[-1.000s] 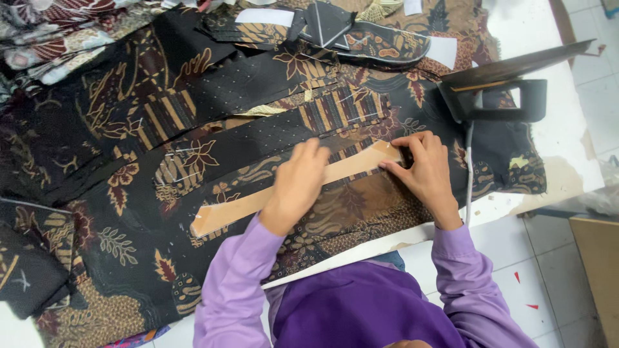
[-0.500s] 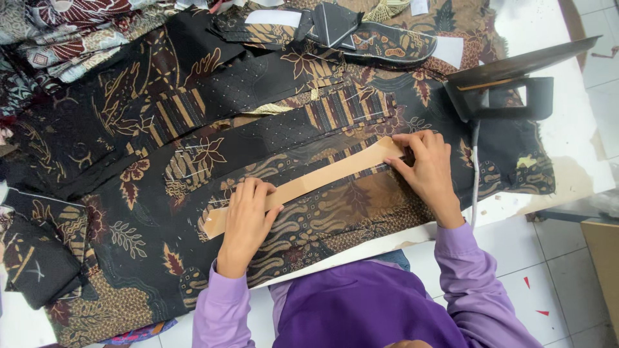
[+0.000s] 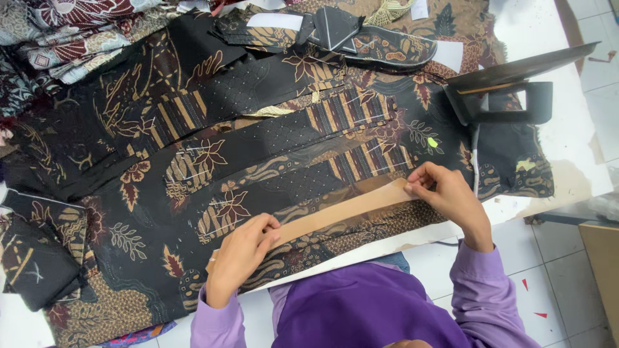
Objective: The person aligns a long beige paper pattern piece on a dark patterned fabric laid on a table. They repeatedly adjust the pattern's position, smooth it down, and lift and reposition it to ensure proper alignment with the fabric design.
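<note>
Tan cardboard strip lies along black batik fabric, spanning between both hands: left hand presses one end flat, right hand pinches the other. Uneven pressure could skew it, wrinkling cloth on the white counter.

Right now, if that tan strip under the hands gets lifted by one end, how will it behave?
The tan strip looks thin and flat, so it would probably bend or droop. It seems light. Left hand and right hand press its ends onto patterned cloth, suggesting it shifts easily.
</note>
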